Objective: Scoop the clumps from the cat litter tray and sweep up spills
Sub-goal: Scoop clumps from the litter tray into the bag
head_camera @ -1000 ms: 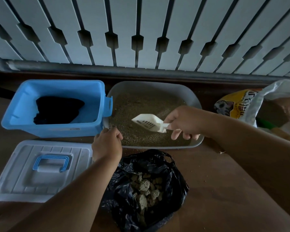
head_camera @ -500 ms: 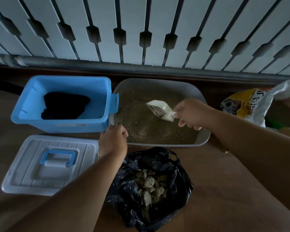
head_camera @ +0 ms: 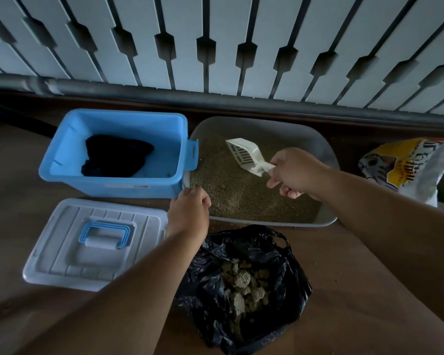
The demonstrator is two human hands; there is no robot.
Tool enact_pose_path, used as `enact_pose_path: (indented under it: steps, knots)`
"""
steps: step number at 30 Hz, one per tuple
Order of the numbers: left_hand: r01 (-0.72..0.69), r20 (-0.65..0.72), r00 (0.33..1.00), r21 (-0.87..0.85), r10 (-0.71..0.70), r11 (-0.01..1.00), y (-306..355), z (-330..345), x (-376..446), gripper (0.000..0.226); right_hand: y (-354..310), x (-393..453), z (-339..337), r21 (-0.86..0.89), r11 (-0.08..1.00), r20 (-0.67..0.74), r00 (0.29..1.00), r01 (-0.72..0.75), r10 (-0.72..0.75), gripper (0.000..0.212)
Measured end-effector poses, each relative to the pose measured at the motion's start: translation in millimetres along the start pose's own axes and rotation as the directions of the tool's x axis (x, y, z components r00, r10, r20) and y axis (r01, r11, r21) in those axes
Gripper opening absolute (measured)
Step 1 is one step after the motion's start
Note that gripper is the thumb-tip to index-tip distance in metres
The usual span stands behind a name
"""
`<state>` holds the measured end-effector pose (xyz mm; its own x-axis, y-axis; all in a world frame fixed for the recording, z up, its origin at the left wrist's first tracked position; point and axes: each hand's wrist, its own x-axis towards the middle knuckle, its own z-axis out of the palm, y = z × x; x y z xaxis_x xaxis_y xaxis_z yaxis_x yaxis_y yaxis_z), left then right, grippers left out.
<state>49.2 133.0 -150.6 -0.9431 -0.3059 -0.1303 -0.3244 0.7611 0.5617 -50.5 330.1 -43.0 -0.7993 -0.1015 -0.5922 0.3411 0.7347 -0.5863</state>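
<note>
A grey litter tray (head_camera: 326,147) full of brown litter sits on the wooden floor against the wall. My right hand (head_camera: 296,172) grips the handle of a white slotted scoop (head_camera: 246,155), whose bowl is raised over the back of the litter. My left hand (head_camera: 189,211) has its fingers curled on the tray's near left corner rim. An open black bag (head_camera: 210,290) lies in front of the tray, with several grey-green clumps (head_camera: 244,285) inside.
A blue plastic box (head_camera: 108,183) with a dark cloth inside stands left of the tray. Its pale lid (head_camera: 62,252) with a blue handle lies in front of it. A yellow litter sack (head_camera: 400,165) leans at the right. Litter crumbs dot the floor (head_camera: 356,278).
My right hand has carried the scoop from the tray's middle toward its back, with the bowl tilting up. My left hand stays at the tray's corner.
</note>
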Motion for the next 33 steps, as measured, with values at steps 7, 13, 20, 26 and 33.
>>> enact_pose_path:
  steps: [7,13,20,26,33]
  knots:
    - [0.001,-0.007,1.000,-0.033,-0.001,0.999,-1,4,-1,0.015,30,13,25,-0.289,0.951,-0.103,0.984,0.111,-0.146,0.021]
    - [-0.019,0.002,1.000,-0.070,0.019,0.997,-2,3,-1,0.016,44,15,30,-0.214,0.968,0.034,0.992,0.128,-0.124,0.025]
    - [-0.023,0.003,1.000,-0.089,0.024,0.996,-4,7,0,0.015,42,21,45,0.027,1.000,0.174,0.985,-0.002,-0.002,0.029]
    - [0.011,0.026,1.000,-0.079,-0.009,0.997,-4,6,1,0.019,33,26,82,0.374,0.900,0.239,0.961,-0.225,0.141,0.024]
    - [-0.017,0.078,0.997,-0.011,0.018,1.000,-4,-3,-1,0.012,53,22,68,0.581,0.769,0.285,0.952,-0.266,0.113,0.023]
